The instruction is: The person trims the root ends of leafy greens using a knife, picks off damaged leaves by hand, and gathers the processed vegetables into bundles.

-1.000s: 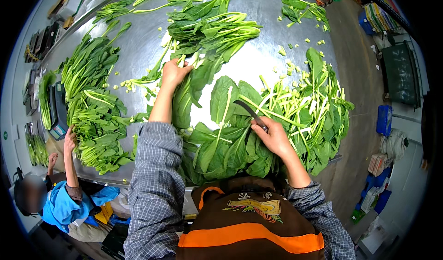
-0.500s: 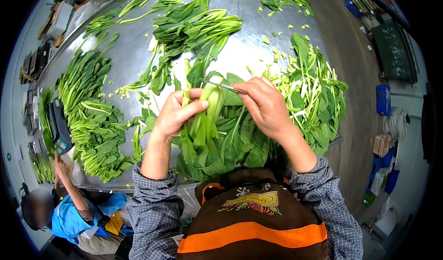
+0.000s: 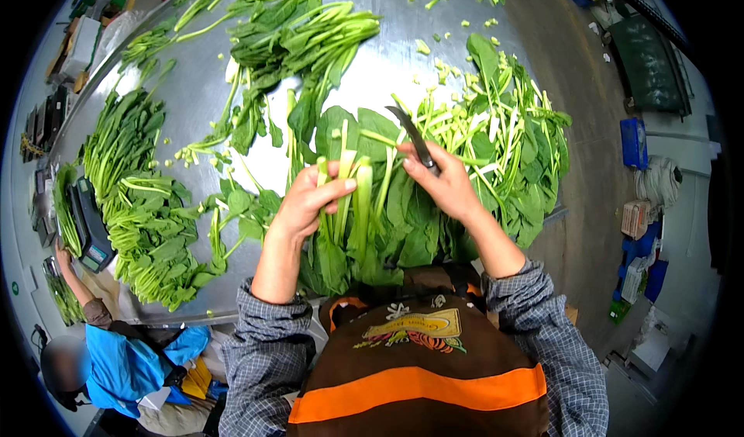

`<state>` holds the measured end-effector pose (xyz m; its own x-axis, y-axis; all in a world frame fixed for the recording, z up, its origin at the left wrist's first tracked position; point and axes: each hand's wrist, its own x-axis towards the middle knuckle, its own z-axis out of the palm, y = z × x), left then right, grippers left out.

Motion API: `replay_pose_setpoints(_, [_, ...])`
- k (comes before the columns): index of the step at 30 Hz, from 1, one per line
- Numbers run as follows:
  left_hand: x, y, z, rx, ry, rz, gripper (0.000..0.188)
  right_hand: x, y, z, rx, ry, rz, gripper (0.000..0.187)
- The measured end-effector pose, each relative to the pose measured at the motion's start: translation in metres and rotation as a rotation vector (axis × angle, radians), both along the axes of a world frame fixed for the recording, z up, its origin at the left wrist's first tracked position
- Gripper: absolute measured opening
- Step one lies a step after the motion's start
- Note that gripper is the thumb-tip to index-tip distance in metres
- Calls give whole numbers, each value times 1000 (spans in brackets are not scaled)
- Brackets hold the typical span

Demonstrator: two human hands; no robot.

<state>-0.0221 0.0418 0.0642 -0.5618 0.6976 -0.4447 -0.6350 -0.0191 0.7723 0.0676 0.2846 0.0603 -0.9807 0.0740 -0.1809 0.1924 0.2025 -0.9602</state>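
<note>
My left hand [image 3: 304, 204] is closed around a few leafy green stalks [image 3: 363, 200], their pale cut ends pointing up and their leaves hanging toward my apron. To its right, my right hand [image 3: 448, 187] grips a small knife [image 3: 415, 136] by its dark handle. The curved blade points up and to the left, apart from the held stalks. A green stalk [image 3: 378, 137] passes by the right fingertips; whether they hold it, I cannot tell. Broad leaves [image 3: 411, 208] lie below and between both hands.
On the metal table [image 3: 203, 72], a loose pile of greens [image 3: 527, 142] lies right, among chopped stem bits. Further bunches lie at the back [image 3: 302, 45] and left [image 3: 147, 220]. By a dark scale [image 3: 91, 224], a co-worker in blue [image 3: 128, 367] reaches toward greens.
The knife has moved off the stalk tops to the right, its blade now turned upward. My left hand still grips the greens. The co-worker's hand has shifted left, and the whole view has moved slightly.
</note>
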Motion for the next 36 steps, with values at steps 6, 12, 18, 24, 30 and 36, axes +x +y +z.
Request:
replay_pose_setpoints(6, [4, 11, -2, -279, 76, 62, 27, -37, 0, 18, -13, -178, 140, 28])
replay_pose_setpoints(12, [-10, -38, -53, -1211, 1066, 235, 51, -38, 36, 5, -287, -379, -139, 24])
replay_pose_setpoints(18, [-16, -16, -7, -433, 416, 253, 44, -51, 25, 13, -529, -426, -43, 22])
replay_pose_setpoints(24, [0, 6, -1, -141, 77, 21, 46, -55, -31, 38, -278, -324, 99, 33])
replay_pose_setpoints(30, [-77, -33, -16, -530, 296, 336, 22, -43, 8, -7, -320, -398, -253, 26])
replay_pose_setpoints(36, [-166, -33, -120, -1073, 596, 244, 58, -45, -4, -7, -335, -428, -169, 25])
